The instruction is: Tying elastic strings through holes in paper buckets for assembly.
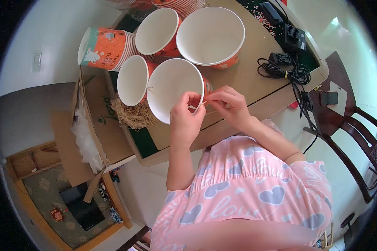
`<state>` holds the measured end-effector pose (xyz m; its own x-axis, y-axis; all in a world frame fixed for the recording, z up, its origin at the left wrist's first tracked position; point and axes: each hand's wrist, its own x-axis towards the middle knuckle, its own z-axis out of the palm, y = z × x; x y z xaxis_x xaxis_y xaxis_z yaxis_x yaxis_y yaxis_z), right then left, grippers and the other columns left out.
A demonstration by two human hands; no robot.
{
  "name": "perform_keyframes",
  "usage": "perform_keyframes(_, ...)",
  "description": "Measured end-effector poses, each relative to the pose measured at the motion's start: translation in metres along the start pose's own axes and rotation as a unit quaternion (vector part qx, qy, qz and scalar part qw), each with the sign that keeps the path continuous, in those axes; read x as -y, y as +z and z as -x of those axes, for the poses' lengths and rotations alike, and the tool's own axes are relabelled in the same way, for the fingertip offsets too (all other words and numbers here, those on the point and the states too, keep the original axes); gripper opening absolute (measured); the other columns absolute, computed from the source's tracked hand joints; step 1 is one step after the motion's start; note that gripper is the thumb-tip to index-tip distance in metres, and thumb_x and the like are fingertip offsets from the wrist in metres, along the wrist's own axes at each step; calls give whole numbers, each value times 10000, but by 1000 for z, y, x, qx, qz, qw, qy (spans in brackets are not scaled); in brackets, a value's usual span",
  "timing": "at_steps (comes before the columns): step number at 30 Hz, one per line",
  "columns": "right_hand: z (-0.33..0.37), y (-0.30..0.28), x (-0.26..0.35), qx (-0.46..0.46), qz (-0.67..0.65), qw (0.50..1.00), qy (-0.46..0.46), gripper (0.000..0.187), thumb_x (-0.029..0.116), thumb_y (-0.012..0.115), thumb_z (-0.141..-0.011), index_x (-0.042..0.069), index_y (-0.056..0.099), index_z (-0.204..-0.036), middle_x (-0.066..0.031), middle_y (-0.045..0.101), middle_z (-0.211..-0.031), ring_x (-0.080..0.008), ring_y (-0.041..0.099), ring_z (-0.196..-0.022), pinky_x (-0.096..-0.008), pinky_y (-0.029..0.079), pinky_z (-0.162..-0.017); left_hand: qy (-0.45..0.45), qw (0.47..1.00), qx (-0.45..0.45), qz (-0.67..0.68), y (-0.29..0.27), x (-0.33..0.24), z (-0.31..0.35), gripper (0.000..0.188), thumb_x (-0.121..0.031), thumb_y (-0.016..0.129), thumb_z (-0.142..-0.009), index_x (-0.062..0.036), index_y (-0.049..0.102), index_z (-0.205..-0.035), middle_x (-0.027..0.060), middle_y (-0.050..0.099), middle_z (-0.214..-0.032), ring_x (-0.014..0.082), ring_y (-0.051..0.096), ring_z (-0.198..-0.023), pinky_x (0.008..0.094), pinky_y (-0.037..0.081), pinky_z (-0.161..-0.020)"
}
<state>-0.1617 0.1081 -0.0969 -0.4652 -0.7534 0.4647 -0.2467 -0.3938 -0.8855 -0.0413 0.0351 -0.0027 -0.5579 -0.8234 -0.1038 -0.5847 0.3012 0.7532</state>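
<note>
A paper bucket (174,85) with a white inside and an orange printed outside stands at the table's near edge, its mouth tilted toward me. My left hand (186,117) is closed on its near right rim, thumb and fingers pinching the edge. Beside it, my right hand (231,105) is closed in a pinch on a thin tan strand of twine at that rim. Another short twine end (150,89) sticks out at the bucket's left rim. Left of the bucket lies a loose bundle of tan twine (134,113). The fingertips partly hide the strand.
More paper buckets, one large (211,35), one medium (157,31) and one small (132,81), surround the work. A nested stack (107,49) lies sideways at left. Coiled black cables (287,73) sit at right; an open carton (107,121) stands left; a dark chair (343,121) is beyond.
</note>
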Motion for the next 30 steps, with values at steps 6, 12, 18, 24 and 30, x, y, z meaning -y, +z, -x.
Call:
perform_keyframes(6, -4, -1, 3, -16, 4, 1000, -18, 185, 6, 716, -761, 44, 687, -940, -88, 648, -819, -246, 611, -764, -340, 488, -672, 3, 1000, -13, -17, 2, -4, 1, 155, -10, 638, -798, 9, 581, -942, 94, 653, -843, 170, 626, -693, 310, 514, -629)
perform_keyframes(12, -5, -3, 5, -7, -6, 1000, -5, 177, 14, 718, -753, 45, 675, -923, -91, 639, -811, -243, 612, -772, -335, 490, -672, -13, 1000, -13, -25, 4, -9, 4, 168, -21, 630, -807, 2, 571, -963, 108, 646, -834, 199, 634, -692, 326, 513, -643)
perform_keyframes(18, -5, -1, 6, 41, -25, 999, 8, 170, 13, 707, -769, 41, 655, -928, -101, 634, -820, -248, 618, -765, -339, 498, -663, -1, 997, -32, -75, 7, -10, 12, 165, -40, 626, -815, -9, 543, -954, 129, 639, -834, 264, 646, -711, 380, 507, -670)
perform_keyframes(24, -2, -5, 2, 8, -9, 993, 115, 140, 21, 681, -810, 6, 636, -942, -122, 625, -839, -226, 621, -710, -311, 499, -623, 25, 996, -40, -79, 7, -8, 14, 154, -48, 628, -822, -14, 541, -945, 128, 638, -833, 268, 644, -701, 381, 504, -657)
perform_keyframes(30, -1, -15, 17, 35, 4, 993, 111, 144, 53, 689, -824, 2, 639, -949, -126, 620, -836, -211, 602, -672, -293, 486, -601, -25, 998, -30, -56, 5, -11, 16, 189, -51, 644, -839, -15, 584, -1014, 90, 668, -877, 161, 636, -777, 296, 507, -679)
